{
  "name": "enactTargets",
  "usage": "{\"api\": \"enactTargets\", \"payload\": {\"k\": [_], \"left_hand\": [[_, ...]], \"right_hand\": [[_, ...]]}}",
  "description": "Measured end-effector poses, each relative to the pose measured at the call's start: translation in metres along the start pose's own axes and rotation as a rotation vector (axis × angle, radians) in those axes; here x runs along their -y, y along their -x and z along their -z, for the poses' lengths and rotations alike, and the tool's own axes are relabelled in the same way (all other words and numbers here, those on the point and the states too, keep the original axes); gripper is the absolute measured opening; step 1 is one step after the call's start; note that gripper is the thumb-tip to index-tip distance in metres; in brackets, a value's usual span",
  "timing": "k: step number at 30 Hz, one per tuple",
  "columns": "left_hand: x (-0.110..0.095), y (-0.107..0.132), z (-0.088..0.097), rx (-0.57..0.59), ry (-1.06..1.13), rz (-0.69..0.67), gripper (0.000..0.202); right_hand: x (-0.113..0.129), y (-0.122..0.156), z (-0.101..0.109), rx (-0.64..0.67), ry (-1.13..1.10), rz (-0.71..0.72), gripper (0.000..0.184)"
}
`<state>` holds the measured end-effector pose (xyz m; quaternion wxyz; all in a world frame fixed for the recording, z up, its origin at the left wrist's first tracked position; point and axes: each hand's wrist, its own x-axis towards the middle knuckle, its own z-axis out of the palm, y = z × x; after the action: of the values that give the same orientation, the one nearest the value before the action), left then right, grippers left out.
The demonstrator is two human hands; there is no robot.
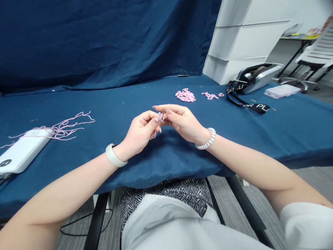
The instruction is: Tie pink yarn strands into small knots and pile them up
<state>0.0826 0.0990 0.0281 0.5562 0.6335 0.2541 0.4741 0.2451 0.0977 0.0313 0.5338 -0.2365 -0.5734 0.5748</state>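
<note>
My left hand [143, 130] and my right hand [184, 122] meet fingertip to fingertip just above the front part of the blue-covered table. Thumb and fingers of the left one are pinched together. A tiny pale pink-lilac bit shows at its fingertips, too small to name. On the right, thumb and forefinger close in on the same spot, and what they grip is hidden. Beyond my right hand lies a heap of small pink cord loops [185, 95]. Beside it is a smaller scatter of pink cord pieces [209, 95].
Long pink cords [70, 125] lie across a white power bank [21, 151] with a black cable at left. To the right are a grey-and-black case [260, 78], a black lettered strap [252, 105] and a flat clear box [282, 91]. White boxes [235, 41] stand behind.
</note>
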Motion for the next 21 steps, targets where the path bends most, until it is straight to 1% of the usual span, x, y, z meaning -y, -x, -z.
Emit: {"api": "enactTargets", "payload": {"k": [3, 7, 11, 16, 18, 21], "left_hand": [[0.0004, 0.0003, 0.0001, -0.001, -0.001, -0.004, 0.038], [-0.0002, 0.0003, -0.0005, 0.01, -0.002, 0.013, 0.039], [-0.0008, 0.001, -0.0024, -0.017, 0.015, 0.061, 0.04], [0.0003, 0.0012, -0.0032, -0.028, 0.03, 0.095, 0.043], [0.0009, -0.0002, -0.0022, -0.027, 0.035, 0.123, 0.042], [0.0016, -0.0033, -0.0002, -0.016, 0.07, 0.168, 0.039]], "right_hand": [[-0.0001, 0.0006, -0.0007, 0.042, 0.074, 0.031, 0.036], [-0.0002, 0.0008, -0.0001, 0.029, 0.16, 0.1, 0.028], [-0.0004, 0.0012, 0.0011, 0.028, 0.217, 0.123, 0.024], [-0.0023, 0.0014, -0.0004, -0.048, 0.238, 0.17, 0.018], [-0.0038, 0.0003, 0.0, -0.091, 0.236, 0.172, 0.02], [-0.0063, -0.0026, 0.0027, -0.151, 0.195, 0.129, 0.026]]}}
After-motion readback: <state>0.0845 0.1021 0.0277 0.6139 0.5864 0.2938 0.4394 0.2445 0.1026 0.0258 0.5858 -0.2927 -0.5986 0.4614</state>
